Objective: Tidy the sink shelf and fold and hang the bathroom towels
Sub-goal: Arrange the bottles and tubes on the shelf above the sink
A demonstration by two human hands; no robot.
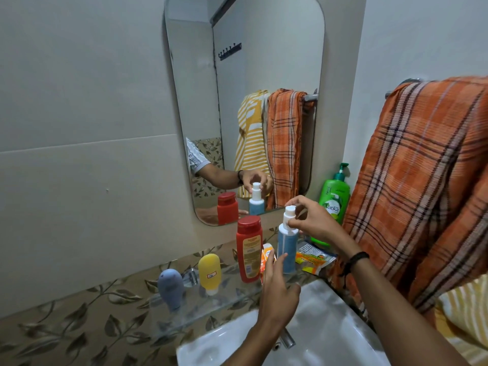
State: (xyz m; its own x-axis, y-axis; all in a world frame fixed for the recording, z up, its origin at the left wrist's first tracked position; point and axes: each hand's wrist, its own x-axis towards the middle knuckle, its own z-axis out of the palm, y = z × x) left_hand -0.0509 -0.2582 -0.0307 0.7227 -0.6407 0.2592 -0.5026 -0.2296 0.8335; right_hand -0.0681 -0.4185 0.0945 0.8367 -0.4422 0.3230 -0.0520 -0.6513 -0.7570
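Far left of my fingers, a grey-blue tube [170, 287] and a yellow tube [210, 273] stand cap-down on the glass shelf [229, 294], both closed and well clear of either hand. Nearer, just left of my left fingertips, a red bottle [249, 249] stands upright with its flip cap shut. A small orange-and-white box [266, 254] sits between it and those fingertips.

My left hand [277, 294] is released. Its fingers [280, 262] are straight and loosely spread, reaching up beside the lower body of the blue bottle [287, 247]. I cannot tell whether they touch it.

The blue bottle stands upright on the shelf between my two hands. My right hand [314, 223] comes down on it from above, thumb and fingers [295, 200] pinching the white spray cap. I can't make out any contents through its body.

Just below and right of the right fingers lies a flat orange-and-yellow sachet [313, 257]. Behind that hand stands a green pump bottle [334, 204], its pump on.

Further right, an orange plaid towel [417, 180] hangs bunched over the rail, well apart from my fingers. A yellow striped towel [464, 313] shows below it. The white sink [324, 313] lies under my wrists.
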